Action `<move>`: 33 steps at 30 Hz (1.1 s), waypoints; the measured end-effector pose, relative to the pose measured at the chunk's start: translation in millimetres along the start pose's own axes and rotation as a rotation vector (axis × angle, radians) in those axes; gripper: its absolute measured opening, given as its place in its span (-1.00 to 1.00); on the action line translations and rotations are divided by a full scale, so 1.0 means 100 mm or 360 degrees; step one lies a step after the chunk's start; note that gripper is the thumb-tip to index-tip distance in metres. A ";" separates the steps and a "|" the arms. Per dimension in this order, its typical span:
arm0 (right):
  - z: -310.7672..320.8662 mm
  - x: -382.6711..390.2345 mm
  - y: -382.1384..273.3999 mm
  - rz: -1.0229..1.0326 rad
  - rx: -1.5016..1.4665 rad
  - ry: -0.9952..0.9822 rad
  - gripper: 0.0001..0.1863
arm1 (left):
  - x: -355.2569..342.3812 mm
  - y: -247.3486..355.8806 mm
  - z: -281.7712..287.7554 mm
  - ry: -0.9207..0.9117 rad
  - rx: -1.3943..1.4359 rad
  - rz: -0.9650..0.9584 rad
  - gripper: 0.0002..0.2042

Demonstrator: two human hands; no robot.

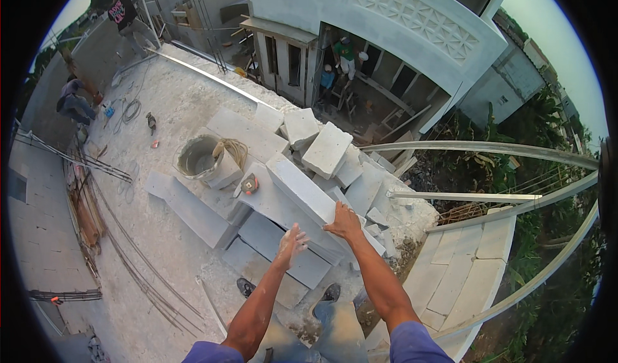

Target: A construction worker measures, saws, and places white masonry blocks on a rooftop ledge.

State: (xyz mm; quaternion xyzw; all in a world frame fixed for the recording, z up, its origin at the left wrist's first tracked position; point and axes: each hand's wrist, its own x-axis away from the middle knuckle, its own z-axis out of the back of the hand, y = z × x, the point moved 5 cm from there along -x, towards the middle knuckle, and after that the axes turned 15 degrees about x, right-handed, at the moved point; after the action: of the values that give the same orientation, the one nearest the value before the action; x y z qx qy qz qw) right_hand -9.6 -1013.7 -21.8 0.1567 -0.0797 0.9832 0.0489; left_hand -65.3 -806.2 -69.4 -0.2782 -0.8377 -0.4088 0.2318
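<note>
A long pale concrete block (301,192) lies tilted across a heap of similar white blocks (325,150) on a rooftop slab. My right hand (344,222) grips the near end of this long block. My left hand (291,243) hovers just left of that end with its fingers spread, holding nothing. Both forearms reach up from the lower edge, dusted white. My two shoes (331,292) stand on flat blocks below the hands.
A grey bucket (197,157) with coiled rope stands left of the heap, a small orange-and-black tool (249,184) beside it. A low block wall (473,260) and metal rails (489,148) run at right, at the roof's edge. A person (73,102) crouches far left; others stand on the building opposite.
</note>
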 end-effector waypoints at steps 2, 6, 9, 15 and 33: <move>-0.01 -0.07 -0.14 -0.0043 0.0015 -0.0147 -0.05 | 0.37 -0.02 0.71 0.0251 -0.0157 -0.0056 -0.17; 0.06 -0.10 -0.29 0.0069 0.0146 0.0123 -0.03 | 1.45 -0.25 2.22 0.0769 -0.0564 -0.0100 -0.39; 0.22 -0.22 -0.06 0.0091 0.0107 0.0044 -0.06 | 2.33 -0.43 3.27 0.1138 -0.1143 -0.0172 -0.50; 0.13 0.07 -0.46 0.0217 0.0394 0.0040 -0.05 | 4.09 -0.80 4.30 0.1692 -0.0625 -0.0197 -0.57; 0.65 -0.01 -2.36 0.0401 0.1533 -0.0275 0.13 | 5.85 -2.61 3.52 0.2569 -0.0014 0.0335 -0.62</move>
State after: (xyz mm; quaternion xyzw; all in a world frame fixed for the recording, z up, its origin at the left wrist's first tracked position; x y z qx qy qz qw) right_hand 39.1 -793.5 72.8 0.2315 0.3610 0.8900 -0.1547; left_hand -724.6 -491.9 -51.0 0.0240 -0.3803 -0.4629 0.8004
